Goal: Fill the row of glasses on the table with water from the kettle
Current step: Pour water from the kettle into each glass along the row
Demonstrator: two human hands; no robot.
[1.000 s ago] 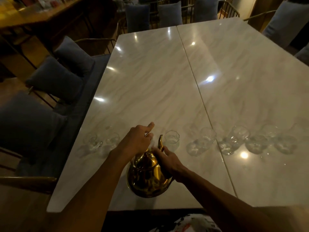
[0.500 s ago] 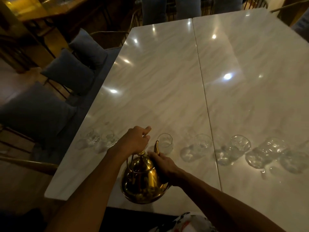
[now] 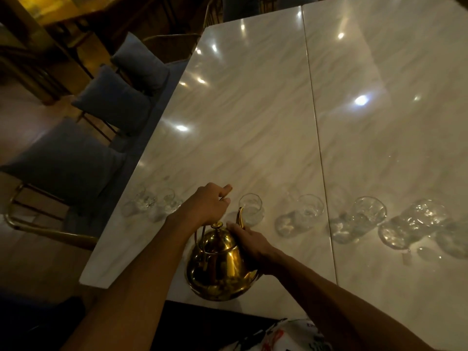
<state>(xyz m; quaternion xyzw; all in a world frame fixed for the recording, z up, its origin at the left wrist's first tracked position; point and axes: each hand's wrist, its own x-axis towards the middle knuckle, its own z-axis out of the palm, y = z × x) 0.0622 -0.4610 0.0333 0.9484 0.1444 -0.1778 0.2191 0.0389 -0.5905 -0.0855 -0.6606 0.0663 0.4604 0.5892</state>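
**Kettle:** The gold kettle (image 3: pixel 217 264) is at the near edge of the marble table (image 3: pixel 253 122), and its belly overhangs the table's front rim. It tilts away from the person. The spout (image 3: pixel 239 216) points at the glass (image 3: pixel 250 207) just beyond it and stands just beside the glass rim. In the dim light I cannot tell whether the base rests on the marble or is lifted clear.

**Hands:** The left hand (image 3: pixel 206 205) is above the lid, with its fingers curled round the top of the thin wire handle (image 3: pixel 196 234) and the forefinger partly extended. The right hand (image 3: pixel 250 240) lies on the kettle's shoulder at the root of the spout, with its fingers laid fairly flat against the metal.

**Glasses:** The row runs across the table, parallel to the near edge.
- Two small glasses (image 3: pixel 147 198) stand close together near the table's left edge.
- Beyond the glass at the spout, a fourth glass (image 3: pixel 307 211) stands just left of the seam (image 3: pixel 314 110) between the two slabs.
- The far glasses (image 3: pixel 367 214) stand on the right slab.
- Fill levels are not legible.

**Clearance:** Open marble extends from the row to the far end. A bare strip lies between the row and the near edge on the right slab. Blue cushions (image 3: pixel 114 102) on brass-framed chairs (image 3: pixel 15 219) sit close along the left edge.
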